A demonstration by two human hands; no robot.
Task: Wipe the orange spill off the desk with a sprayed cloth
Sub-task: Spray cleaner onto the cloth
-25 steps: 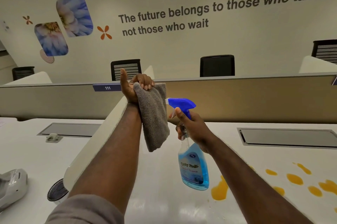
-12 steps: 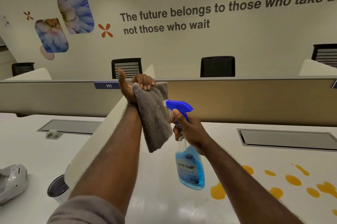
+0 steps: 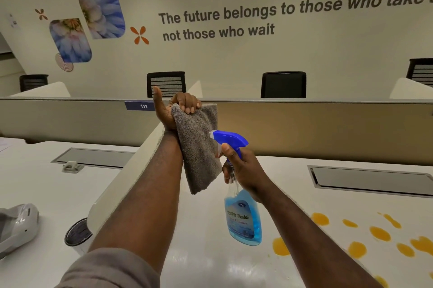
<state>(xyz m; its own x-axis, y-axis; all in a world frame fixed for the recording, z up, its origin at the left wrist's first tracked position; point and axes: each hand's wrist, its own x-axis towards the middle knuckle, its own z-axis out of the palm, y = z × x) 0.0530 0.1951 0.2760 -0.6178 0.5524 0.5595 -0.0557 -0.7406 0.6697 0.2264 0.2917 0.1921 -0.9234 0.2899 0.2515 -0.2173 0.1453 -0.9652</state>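
Observation:
My left hand (image 3: 178, 109) is raised above the desk and grips the top edge of a grey cloth (image 3: 199, 147), which hangs down in front of my wrist. My right hand (image 3: 243, 168) holds a spray bottle (image 3: 243, 219) of blue liquid by the neck, with a finger on the trigger. Its blue nozzle head (image 3: 229, 138) points at the cloth and almost touches it. An orange spill (image 3: 379, 233) lies in several blobs on the white desk (image 3: 210, 259), to the right of my right arm.
A slanted beige divider (image 3: 131, 170) runs along the left of my arm. A grey partition (image 3: 328, 128) stands behind the desk. A round black grommet (image 3: 77, 232) and a grey device (image 3: 16, 224) sit at the left. Cable trays (image 3: 375, 182) are set into the desktop.
The spray bottle has moved left, closer to the cloth, until its nozzle is nearly against it. My left hand holds the cloth in the same raised spot.

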